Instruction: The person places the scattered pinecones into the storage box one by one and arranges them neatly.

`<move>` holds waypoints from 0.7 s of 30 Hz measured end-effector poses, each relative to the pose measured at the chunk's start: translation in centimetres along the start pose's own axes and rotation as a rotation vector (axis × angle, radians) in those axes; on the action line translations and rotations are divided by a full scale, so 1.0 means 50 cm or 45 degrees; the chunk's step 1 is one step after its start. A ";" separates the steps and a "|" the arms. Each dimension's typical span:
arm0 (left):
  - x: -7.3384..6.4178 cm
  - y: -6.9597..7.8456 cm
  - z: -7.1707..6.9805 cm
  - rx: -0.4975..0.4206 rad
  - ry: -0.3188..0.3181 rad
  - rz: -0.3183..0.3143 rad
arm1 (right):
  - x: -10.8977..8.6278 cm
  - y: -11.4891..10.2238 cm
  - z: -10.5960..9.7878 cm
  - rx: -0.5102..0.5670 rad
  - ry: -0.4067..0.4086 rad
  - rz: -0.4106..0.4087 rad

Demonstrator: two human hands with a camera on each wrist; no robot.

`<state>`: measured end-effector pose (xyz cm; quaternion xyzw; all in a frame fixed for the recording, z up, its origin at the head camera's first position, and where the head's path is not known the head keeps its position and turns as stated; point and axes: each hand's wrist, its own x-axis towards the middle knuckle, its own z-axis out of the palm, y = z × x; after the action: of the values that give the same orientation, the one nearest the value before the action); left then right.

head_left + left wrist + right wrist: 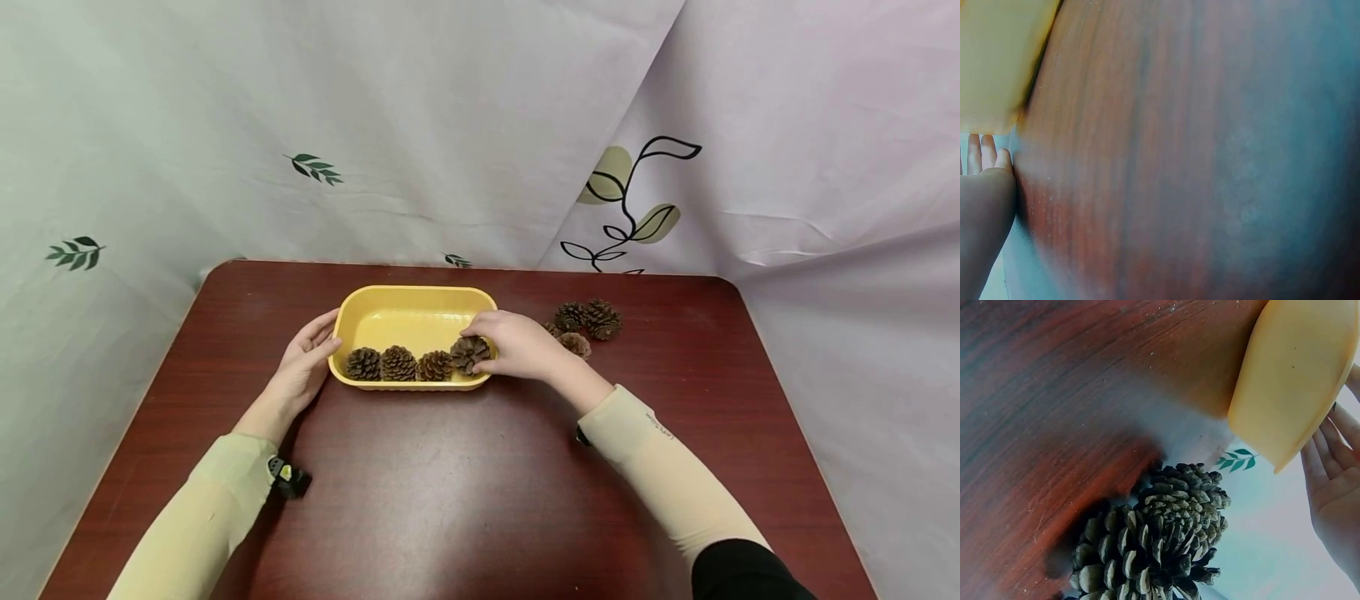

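A yellow tray (412, 385) with a raised rim stands towards the back of the table. Along its near side sit three pine cones (397, 363) in a row. At the tray's right end my right hand (517, 343) pinches another pine cone (470, 354) between thumb and fingers, beside that row. My left hand (302, 367) holds the tray's left end, thumb over the rim and fingers along the outer wall. In the left wrist view, the fingers (988, 150) meet the tray's wall (997, 75). The right wrist view shows the tray's outer side (1294, 381) beside the right hand (1338, 481).
Several loose pine cones (588, 321) lie in a cluster on the dark red table (420, 483), right of the tray and behind the right wrist. Two of them loom large in the right wrist view. A pale cloth (450, 167) with leaf prints hangs behind the table.
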<state>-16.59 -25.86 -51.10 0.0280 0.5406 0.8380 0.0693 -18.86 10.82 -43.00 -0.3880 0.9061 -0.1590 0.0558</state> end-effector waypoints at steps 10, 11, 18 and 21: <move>-0.003 0.002 0.000 0.014 -0.003 -0.005 | 0.000 0.001 -0.004 -0.014 -0.042 -0.033; -0.003 0.001 0.000 0.012 -0.004 -0.003 | -0.001 0.002 -0.005 -0.013 -0.046 -0.038; -0.002 0.001 0.000 0.019 -0.006 -0.006 | 0.000 0.005 -0.003 -0.053 -0.073 -0.071; -0.002 0.001 0.000 0.026 -0.003 -0.011 | 0.001 0.005 -0.002 -0.060 -0.078 -0.077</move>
<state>-16.48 -25.89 -51.05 0.0272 0.5492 0.8321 0.0733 -19.08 11.00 -43.01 -0.4212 0.8953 -0.1273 0.0693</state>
